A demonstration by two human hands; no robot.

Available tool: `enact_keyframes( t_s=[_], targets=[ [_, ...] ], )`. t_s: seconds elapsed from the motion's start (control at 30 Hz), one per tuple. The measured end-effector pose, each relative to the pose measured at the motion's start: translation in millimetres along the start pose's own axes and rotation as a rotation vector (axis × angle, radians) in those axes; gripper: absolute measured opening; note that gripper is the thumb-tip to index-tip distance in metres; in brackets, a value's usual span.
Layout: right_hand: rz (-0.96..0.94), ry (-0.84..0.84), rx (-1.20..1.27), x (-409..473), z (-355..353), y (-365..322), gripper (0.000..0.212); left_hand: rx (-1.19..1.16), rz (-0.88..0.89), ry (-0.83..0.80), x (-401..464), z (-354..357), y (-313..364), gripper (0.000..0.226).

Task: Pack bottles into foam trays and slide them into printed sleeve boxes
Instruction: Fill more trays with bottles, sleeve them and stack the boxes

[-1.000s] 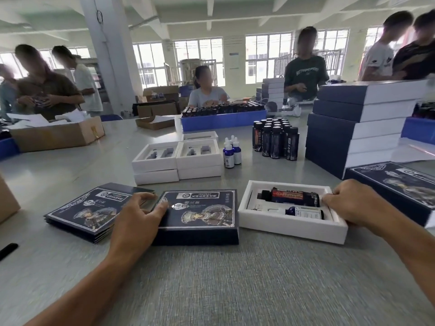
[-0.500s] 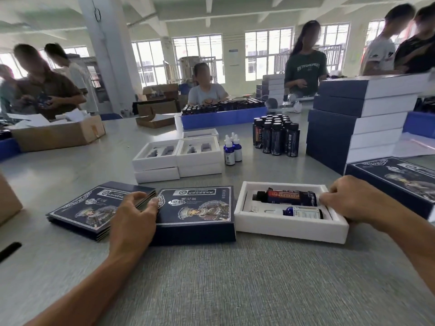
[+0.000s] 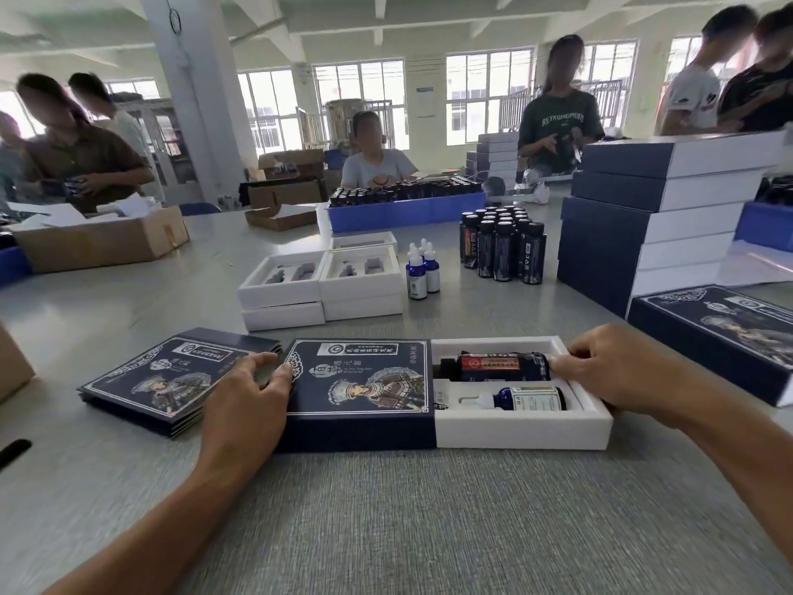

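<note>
Right now the white foam tray sits partly inside the dark blue printed sleeve box, its left end hidden under the sleeve and its right part exposed. Lying in the tray, beside the sleeve's open mouth, are a dark bottle with a red label at the far side and a blue dropper bottle at the near side. The left hand rests against the sleeve's left end, fingers lightly curved with the tips on its upper left corner. The right hand grips the tray's right end, fingers curled over its rim and touching the dark bottle's end. Left of the sleeve lies a stack of flat printed sleeves. Beyond the sleeve stand empty foam trays, small blue dropper bottles and a cluster of dark bottles. Right of those rises a stack of packed boxes, and another printed box lies just right of the tray. All rest on the grey table.
</note>
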State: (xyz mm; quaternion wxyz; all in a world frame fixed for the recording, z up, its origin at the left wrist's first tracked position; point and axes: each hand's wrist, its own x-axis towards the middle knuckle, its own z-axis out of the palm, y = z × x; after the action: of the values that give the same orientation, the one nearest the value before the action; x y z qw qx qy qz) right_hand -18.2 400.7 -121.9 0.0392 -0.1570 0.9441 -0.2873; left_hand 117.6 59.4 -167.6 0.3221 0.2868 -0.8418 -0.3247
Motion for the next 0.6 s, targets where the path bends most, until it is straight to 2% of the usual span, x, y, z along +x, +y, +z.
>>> enact_keyframes(
  t_s=[0.1,0.17,0.3,0.37,0.43,0.6],
  targets=[
    [0.007,0.046,0.022,5.0,8.6,0.6,0.042,-0.022,-0.004,-0.055,-2.9,3.5,2.7,0.033],
    [-0.006,0.019,0.112,2.5,15.1,-4.6,0.046,-0.077,-0.002,-0.12,-5.5,7.1,7.6,0.041],
    [-0.091,-0.194,0.463,-15.3,38.3,-33.5,0.043,-0.115,0.095,-0.28,-16.7,13.7,19.4,0.054],
    [-0.193,-0.222,0.431,-20.1,49.8,-44.5,0.041,-0.075,0.139,-0.299,-22.4,14.9,23.9,0.056],
    [-0.247,-0.18,0.371,-21.9,54.3,-49.2,0.034,-0.055,0.152,-0.302,-26.4,14.3,26.4,0.057],
    [-0.24,-0.171,0.362,-22.3,52.4,-47.7,0.025,-0.024,0.158,-0.319,-31.4,11.2,32.0,0.056]
  ],
)
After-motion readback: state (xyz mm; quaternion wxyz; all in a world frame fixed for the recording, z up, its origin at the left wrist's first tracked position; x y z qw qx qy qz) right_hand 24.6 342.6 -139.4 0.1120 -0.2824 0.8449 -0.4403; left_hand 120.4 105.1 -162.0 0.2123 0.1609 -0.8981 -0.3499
